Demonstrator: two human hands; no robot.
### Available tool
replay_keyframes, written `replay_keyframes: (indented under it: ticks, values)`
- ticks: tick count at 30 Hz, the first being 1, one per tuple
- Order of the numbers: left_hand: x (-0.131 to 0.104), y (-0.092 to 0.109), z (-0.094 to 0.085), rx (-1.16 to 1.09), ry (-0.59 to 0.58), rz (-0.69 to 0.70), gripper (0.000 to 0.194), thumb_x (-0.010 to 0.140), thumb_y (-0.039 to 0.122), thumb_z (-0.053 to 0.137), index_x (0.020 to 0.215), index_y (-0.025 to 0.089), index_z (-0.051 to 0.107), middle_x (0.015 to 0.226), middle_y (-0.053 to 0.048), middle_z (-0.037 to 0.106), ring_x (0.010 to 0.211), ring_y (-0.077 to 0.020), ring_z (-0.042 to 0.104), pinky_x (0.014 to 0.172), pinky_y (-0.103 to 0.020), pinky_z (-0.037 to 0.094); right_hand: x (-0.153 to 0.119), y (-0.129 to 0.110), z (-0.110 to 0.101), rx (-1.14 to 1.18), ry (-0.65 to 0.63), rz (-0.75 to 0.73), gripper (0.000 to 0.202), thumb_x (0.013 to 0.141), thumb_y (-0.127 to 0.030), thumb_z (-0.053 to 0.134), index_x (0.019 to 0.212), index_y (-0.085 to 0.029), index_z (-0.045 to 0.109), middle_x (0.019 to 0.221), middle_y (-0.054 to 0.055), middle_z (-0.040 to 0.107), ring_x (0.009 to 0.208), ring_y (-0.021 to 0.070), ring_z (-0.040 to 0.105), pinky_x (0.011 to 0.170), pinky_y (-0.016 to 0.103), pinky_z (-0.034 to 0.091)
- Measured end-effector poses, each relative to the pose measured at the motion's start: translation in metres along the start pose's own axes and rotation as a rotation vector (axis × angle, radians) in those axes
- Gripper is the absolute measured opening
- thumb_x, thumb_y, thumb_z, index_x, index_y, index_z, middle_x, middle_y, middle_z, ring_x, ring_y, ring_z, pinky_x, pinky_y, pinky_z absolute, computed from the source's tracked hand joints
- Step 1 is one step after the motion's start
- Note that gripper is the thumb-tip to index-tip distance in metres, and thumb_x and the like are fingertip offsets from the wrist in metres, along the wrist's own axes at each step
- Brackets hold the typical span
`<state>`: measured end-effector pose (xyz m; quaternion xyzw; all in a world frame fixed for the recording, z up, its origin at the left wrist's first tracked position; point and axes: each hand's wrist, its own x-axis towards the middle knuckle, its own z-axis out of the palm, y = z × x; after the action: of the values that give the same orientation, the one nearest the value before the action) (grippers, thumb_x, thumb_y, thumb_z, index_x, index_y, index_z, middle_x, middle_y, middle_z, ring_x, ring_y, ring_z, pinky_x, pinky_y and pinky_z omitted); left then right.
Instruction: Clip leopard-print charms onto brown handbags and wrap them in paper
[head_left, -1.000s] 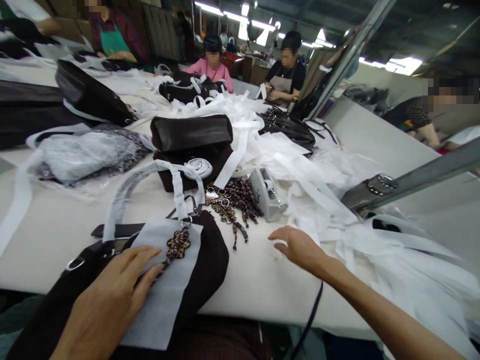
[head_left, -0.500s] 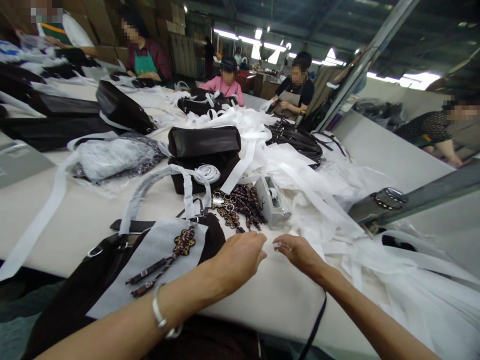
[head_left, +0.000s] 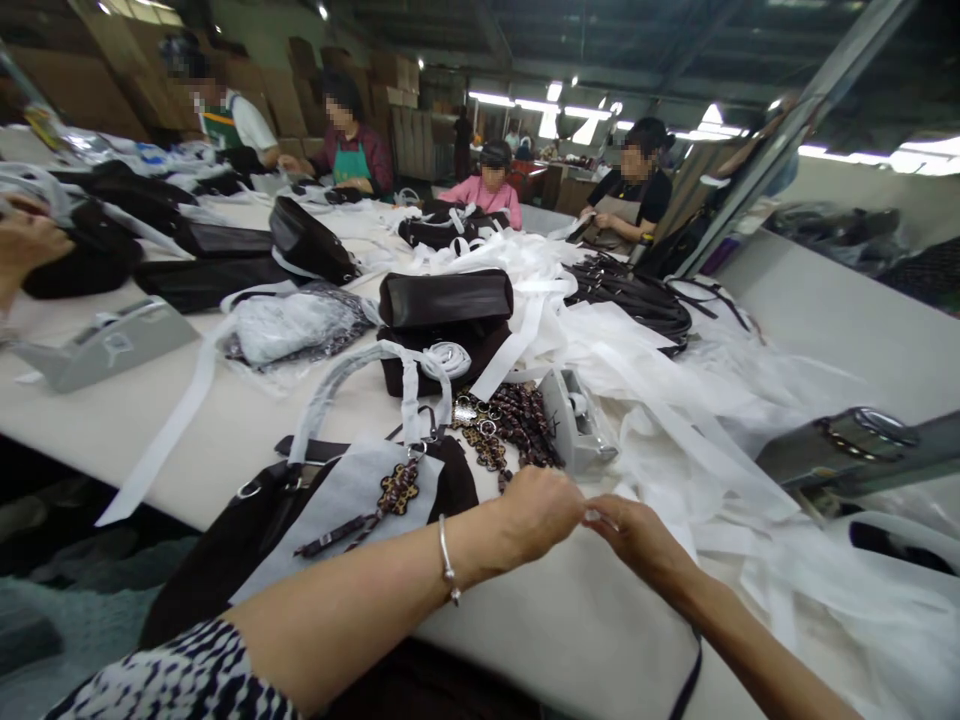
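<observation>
Over the table, my left hand (head_left: 540,512) and my right hand (head_left: 641,540) meet at the fingertips. A small clear piece, perhaps tape (head_left: 594,516), shows in the pinch of my right hand. The left fingers are curled closed, and whatever they grip is hidden. Under my left forearm lies a dark brown handbag (head_left: 199,570) with a wrapped handle (head_left: 337,385). On it rests a white sheet (head_left: 337,475), topped by a leopard-print flower charm (head_left: 397,488) with tassels. Beyond my hands are a pile of similar charms (head_left: 525,415) and a grey tape dispenser (head_left: 574,435).
Dark bags (head_left: 446,300) and a plastic-wrapped bundle (head_left: 292,325) stand further back. White strips (head_left: 675,430) heap up on the right, near a metal flask (head_left: 840,450). Another tape dispenser (head_left: 120,345) and another person's hand (head_left: 34,245) are at left. Several co-workers sit beyond.
My hands have come together from a small gap, fingertips now meeting. The view has swung left, bringing another person's hand and the second tape dispenser further into sight.
</observation>
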<state>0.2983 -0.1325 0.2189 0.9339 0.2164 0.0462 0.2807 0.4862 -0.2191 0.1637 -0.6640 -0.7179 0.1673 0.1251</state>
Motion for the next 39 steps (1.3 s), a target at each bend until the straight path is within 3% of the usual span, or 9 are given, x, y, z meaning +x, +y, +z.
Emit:
replay_keyframes:
  ticks: [6,10,15,18,22,27,31,35,39]
  values:
    - [-0.076,-0.021,-0.060,0.051,0.273,-0.268,0.024,0.092,0.026,0.052,0.075,0.014,0.064,0.072,-0.011,0.070,0.063,-0.0203,0.065,0.059,-0.030,0.048,-0.005,0.038,0.026,-0.079,0.024,-0.016,0.031,0.084,-0.012,0.047,0.099,-0.022,0.073,0.102,0.011,0.073,0.095,0.0257,0.069,0.087,0.040,0.054]
    - [-0.144,-0.069,-0.094,-0.553,0.547,-0.598,0.032,0.091,0.042,0.050,0.075,0.016,0.059,0.060,0.001,0.061,0.045,-0.0094,0.055,0.045,-0.019,0.040,-0.008,0.035,0.016,-0.116,-0.040,0.018,0.044,0.074,-0.012,0.057,0.116,-0.020,0.068,0.125,0.014,0.065,0.116,0.0290,0.061,0.101,0.045,0.048]
    - [-0.180,-0.088,-0.084,-1.194,0.735,-0.705,0.039,0.077,0.051,0.067,0.077,0.013,0.058,0.056,0.004,0.057,0.036,-0.0040,0.047,0.036,-0.015,0.032,0.010,-0.051,-0.026,0.109,0.028,0.065,0.044,0.077,-0.030,0.067,0.120,-0.025,0.068,0.128,0.013,0.063,0.105,0.0305,0.066,0.085,0.044,0.057]
    - [-0.171,-0.072,-0.065,-1.320,0.667,-0.678,0.042,0.075,0.053,0.068,0.076,0.013,0.058,0.055,0.003,0.059,0.034,-0.0036,0.048,0.033,-0.013,0.028,0.034,-0.129,-0.034,0.603,-0.033,0.124,0.038,0.084,-0.043,0.063,0.116,-0.025,0.070,0.106,0.010,0.073,0.068,0.0198,0.070,0.063,0.035,0.061]
    - [-0.158,-0.057,-0.039,-1.373,0.514,-0.627,0.046,0.077,0.059,0.063,0.075,0.013,0.057,0.055,0.002,0.061,0.033,-0.0051,0.050,0.032,-0.014,0.028,0.061,-0.201,-0.014,1.113,-0.018,0.240,0.045,0.076,-0.047,0.073,0.110,-0.019,0.073,0.107,0.010,0.072,0.067,0.0183,0.070,0.060,0.034,0.062]
    - [-0.165,-0.061,-0.018,-1.333,0.386,-0.634,0.045,0.081,0.059,0.056,0.075,0.015,0.057,0.056,0.001,0.063,0.034,-0.0071,0.053,0.032,-0.015,0.029,0.078,-0.218,0.001,1.482,0.014,0.293,0.037,0.072,-0.045,0.078,0.095,-0.016,0.075,0.098,0.011,0.074,0.086,0.0238,0.071,0.062,0.031,0.062]
    - [-0.178,-0.061,-0.021,-1.247,0.193,-0.629,0.032,0.083,0.045,0.055,0.071,0.015,0.058,0.055,0.001,0.062,0.035,-0.0079,0.051,0.034,-0.017,0.030,0.088,-0.217,-0.002,1.581,0.097,0.331,0.045,0.077,-0.046,0.075,0.110,-0.017,0.069,0.098,0.012,0.074,0.087,0.0224,0.071,0.077,0.036,0.060]
    - [-0.187,-0.071,-0.047,-0.909,0.221,-0.554,0.027,0.087,0.038,0.051,0.073,0.017,0.060,0.065,0.000,0.064,0.051,-0.0112,0.057,0.049,-0.021,0.040,0.092,-0.215,0.000,1.240,0.038,0.260,0.051,0.086,-0.054,0.060,0.121,-0.017,0.058,0.070,0.002,0.069,0.049,0.0119,0.059,0.047,0.024,0.048]
    - [-0.182,-0.101,-0.065,-0.280,0.421,-0.570,0.020,0.089,0.035,0.051,0.082,0.021,0.064,0.085,-0.002,0.067,0.082,-0.0183,0.062,0.075,-0.029,0.044,0.094,-0.208,0.001,0.735,0.028,0.162,0.037,0.092,-0.052,0.050,0.091,-0.018,0.066,0.044,-0.007,0.045,0.040,0.0094,0.041,0.042,0.021,0.032]
